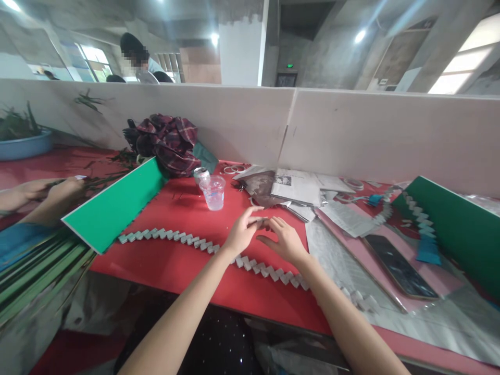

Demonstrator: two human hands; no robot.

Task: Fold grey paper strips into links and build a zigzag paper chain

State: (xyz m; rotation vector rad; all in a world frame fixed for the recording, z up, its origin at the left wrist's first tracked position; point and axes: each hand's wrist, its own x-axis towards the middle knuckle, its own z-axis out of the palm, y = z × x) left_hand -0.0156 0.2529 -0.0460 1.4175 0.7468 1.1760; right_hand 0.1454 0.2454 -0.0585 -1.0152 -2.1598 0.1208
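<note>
My left hand (242, 229) and my right hand (283, 238) meet fingertip to fingertip above the red tabletop (164, 265). Between the fingers a small greyish piece partly shows, too small to name. The left fingers are pinched together; on the right, the fingertips are bent onto the same spot while the thumb stands lower and apart. Below both hands a zigzag chain of small white folded pieces (255, 266) runs across the table, from the green board on the left to beneath my right forearm. My wrists hide parts of it.
Behind stand a clear plastic cup (214, 194) with liquid and a can (201, 177). Papers (296, 186) and a phone (400, 266) lie to the right. Green boards (117, 203) flank the space. At left, another person's hands (58, 194) work near long green leaves (47, 271).
</note>
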